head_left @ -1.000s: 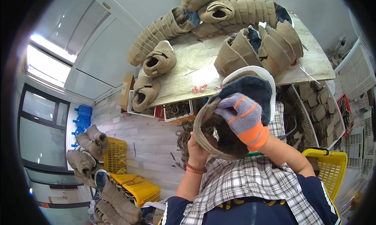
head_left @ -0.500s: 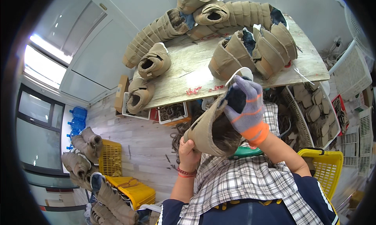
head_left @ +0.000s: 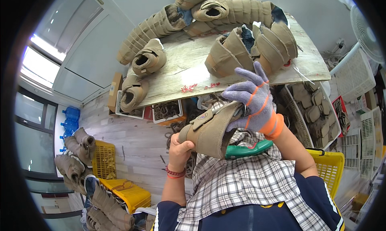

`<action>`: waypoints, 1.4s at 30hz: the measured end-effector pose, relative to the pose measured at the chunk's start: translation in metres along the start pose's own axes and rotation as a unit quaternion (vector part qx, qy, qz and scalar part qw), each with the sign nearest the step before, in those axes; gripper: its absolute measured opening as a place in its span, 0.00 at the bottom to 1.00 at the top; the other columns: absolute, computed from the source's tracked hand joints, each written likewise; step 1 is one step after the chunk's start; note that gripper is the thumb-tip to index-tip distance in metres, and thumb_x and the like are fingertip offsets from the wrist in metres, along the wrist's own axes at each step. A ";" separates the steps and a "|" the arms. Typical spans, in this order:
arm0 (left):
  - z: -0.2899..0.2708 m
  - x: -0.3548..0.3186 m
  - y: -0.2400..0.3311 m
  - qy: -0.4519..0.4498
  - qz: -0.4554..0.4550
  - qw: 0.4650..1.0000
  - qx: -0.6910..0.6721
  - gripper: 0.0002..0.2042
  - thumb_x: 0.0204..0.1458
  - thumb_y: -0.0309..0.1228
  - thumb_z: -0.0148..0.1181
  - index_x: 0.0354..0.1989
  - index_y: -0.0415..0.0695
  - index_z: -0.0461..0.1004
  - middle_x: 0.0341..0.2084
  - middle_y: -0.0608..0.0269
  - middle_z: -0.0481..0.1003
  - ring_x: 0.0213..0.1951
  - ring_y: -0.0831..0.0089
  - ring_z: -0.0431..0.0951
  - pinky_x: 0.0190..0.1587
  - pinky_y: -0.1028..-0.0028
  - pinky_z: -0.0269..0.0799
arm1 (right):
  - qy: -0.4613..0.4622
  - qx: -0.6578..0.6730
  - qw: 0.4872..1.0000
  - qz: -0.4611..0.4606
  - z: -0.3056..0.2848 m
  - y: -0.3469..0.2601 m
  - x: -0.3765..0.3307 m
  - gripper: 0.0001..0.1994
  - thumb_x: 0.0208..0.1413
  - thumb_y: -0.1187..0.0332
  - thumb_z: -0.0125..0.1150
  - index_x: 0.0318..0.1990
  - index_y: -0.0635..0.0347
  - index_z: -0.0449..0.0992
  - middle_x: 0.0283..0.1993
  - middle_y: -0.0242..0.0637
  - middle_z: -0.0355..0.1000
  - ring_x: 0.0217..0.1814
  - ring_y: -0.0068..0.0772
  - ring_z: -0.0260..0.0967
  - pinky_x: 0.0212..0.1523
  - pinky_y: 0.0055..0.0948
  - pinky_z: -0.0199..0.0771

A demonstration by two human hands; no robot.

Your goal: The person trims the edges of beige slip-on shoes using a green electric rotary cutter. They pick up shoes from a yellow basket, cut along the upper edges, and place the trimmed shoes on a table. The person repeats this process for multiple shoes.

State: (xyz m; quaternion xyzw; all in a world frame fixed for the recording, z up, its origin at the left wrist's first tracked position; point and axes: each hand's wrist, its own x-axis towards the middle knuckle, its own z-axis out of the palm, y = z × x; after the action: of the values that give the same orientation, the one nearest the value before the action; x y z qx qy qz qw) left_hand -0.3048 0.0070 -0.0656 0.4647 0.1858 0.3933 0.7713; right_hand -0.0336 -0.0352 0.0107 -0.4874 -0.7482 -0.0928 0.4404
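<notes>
My bare left hand [head_left: 179,152] grips a tan shoe upper [head_left: 215,128] by its toe end, fingers wrapped around it. The upper lies tilted above my lap, its strap with a small badge showing and its opening facing right. My right hand [head_left: 255,104], in a purple and orange knit glove, is at the opening's edge. Its fingers are stretched out and spread; the thumb sits low by the rim, partly hidden. A green smooth object [head_left: 249,149] rests on my checked apron [head_left: 237,176], just below the upper; its kind I cannot make out.
Ahead stands a wooden table [head_left: 181,70] bearing nested rows of tan uppers [head_left: 150,30] and more uppers [head_left: 229,54] near its right edge. Underneath are white bins of brown pieces [head_left: 315,110]. Yellow baskets [head_left: 103,158] and stacked uppers are at left, another yellow basket [head_left: 329,166] at right.
The upper has turned so its strap side shows and its opening faces right. My right fingers, formerly inside holding the lining and white tab, have come out and spread.
</notes>
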 end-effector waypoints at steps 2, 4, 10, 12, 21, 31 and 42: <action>-0.002 0.000 0.000 -0.001 -0.018 1.000 -0.018 0.20 0.47 0.33 0.65 0.42 0.28 0.73 0.38 0.54 0.77 0.38 0.69 0.78 0.43 0.74 0.72 | -0.006 0.001 1.000 -0.012 0.000 0.002 0.001 0.26 0.24 0.47 0.72 0.38 0.43 0.80 0.36 0.24 0.73 0.58 0.39 0.64 0.69 0.52 0.36; -0.005 0.001 0.001 -0.009 -0.037 0.999 -0.038 0.20 0.48 0.34 0.64 0.43 0.29 0.73 0.38 0.54 0.77 0.38 0.69 0.78 0.43 0.74 0.72 | -0.013 0.007 1.000 -0.016 0.002 0.004 0.002 0.22 0.24 0.49 0.72 0.34 0.42 0.80 0.32 0.23 0.73 0.53 0.36 0.67 0.69 0.52 0.38; -0.004 0.007 0.005 0.005 -0.123 0.986 -0.116 0.22 0.53 0.39 0.58 0.48 0.30 0.70 0.38 0.54 0.77 0.38 0.68 0.79 0.42 0.72 0.74 | -0.065 0.070 0.994 0.055 0.016 0.008 0.002 0.11 0.29 0.61 0.73 0.25 0.45 0.81 0.23 0.24 0.72 0.40 0.28 0.72 0.66 0.46 0.50; -0.008 0.009 0.000 0.016 -0.164 0.971 -0.174 0.22 0.56 0.41 0.55 0.48 0.31 0.70 0.38 0.54 0.78 0.37 0.66 0.79 0.41 0.71 0.75 | -0.091 0.107 0.984 0.107 0.023 0.013 0.000 0.11 0.32 0.63 0.73 0.27 0.50 0.81 0.24 0.31 0.74 0.39 0.33 0.72 0.66 0.45 0.51; -0.050 0.010 -0.026 0.061 -0.305 0.903 -0.297 0.29 0.58 0.52 0.45 0.39 0.31 0.74 0.16 0.57 0.72 0.16 0.68 0.70 0.17 0.73 0.64 | -0.219 0.391 0.837 0.315 0.050 0.048 -0.028 0.24 0.41 0.75 0.63 0.51 0.63 0.72 0.46 0.40 0.74 0.49 0.29 0.70 0.53 0.23 0.66; -0.058 0.002 -0.046 0.046 -0.356 0.891 -0.279 0.27 0.59 0.50 0.45 0.38 0.31 0.74 0.26 0.50 0.76 0.23 0.63 0.76 0.22 0.71 0.71 | -0.366 0.258 0.815 0.369 0.052 0.046 -0.035 0.23 0.38 0.62 0.73 0.42 0.66 0.76 0.31 0.39 0.76 0.32 0.24 0.68 0.37 0.26 0.69; -0.005 0.078 0.023 -0.059 -0.174 0.915 0.359 0.17 0.56 0.31 0.54 0.53 0.39 0.70 0.46 0.61 0.73 0.50 0.75 0.71 0.52 0.74 0.65 | -0.419 0.240 0.796 0.365 0.065 0.046 -0.028 0.13 0.39 0.68 0.71 0.31 0.66 0.76 0.21 0.33 0.69 0.25 0.20 0.62 0.30 0.26 0.66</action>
State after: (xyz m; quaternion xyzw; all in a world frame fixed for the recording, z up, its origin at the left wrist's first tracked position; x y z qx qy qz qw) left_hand -0.2697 0.0771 -0.0419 0.6930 0.3464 0.1312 0.6185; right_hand -0.0293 0.0073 -0.0629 -0.5942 -0.6243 0.4708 0.1883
